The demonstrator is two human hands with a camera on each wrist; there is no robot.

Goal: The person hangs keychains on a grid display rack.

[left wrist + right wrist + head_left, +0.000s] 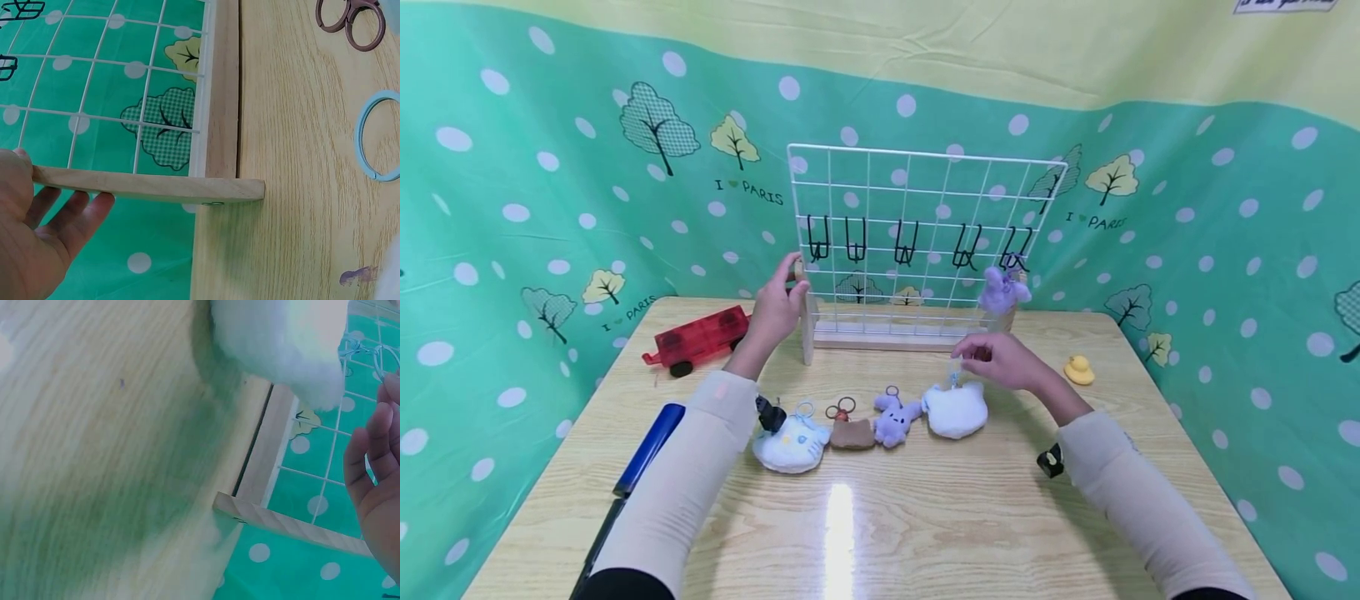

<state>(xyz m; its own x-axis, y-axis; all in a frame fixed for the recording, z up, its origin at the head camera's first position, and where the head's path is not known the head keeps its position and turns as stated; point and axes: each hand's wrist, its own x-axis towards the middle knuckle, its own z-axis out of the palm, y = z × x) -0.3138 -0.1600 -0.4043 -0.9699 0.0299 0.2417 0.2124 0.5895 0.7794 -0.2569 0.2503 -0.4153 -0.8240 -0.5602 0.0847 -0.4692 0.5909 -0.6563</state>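
Observation:
In the head view my left hand grips the wooden side post of a white wire grid rack; the left wrist view shows fingers on both sides of the post. My right hand pinches the light blue ring of a white plush keychain. That plush hangs above the table in the right wrist view. A purple plush keychain hangs from the rightmost of several black hooks. On the table lie another purple plush, a brown plush and a white-and-blue plush.
A red toy trailer stands left of the rack. To its right sits a yellow rubber duck. Beside my left forearm lies a long blue object, partly covered by the sleeve. A green dotted curtain hangs behind the table.

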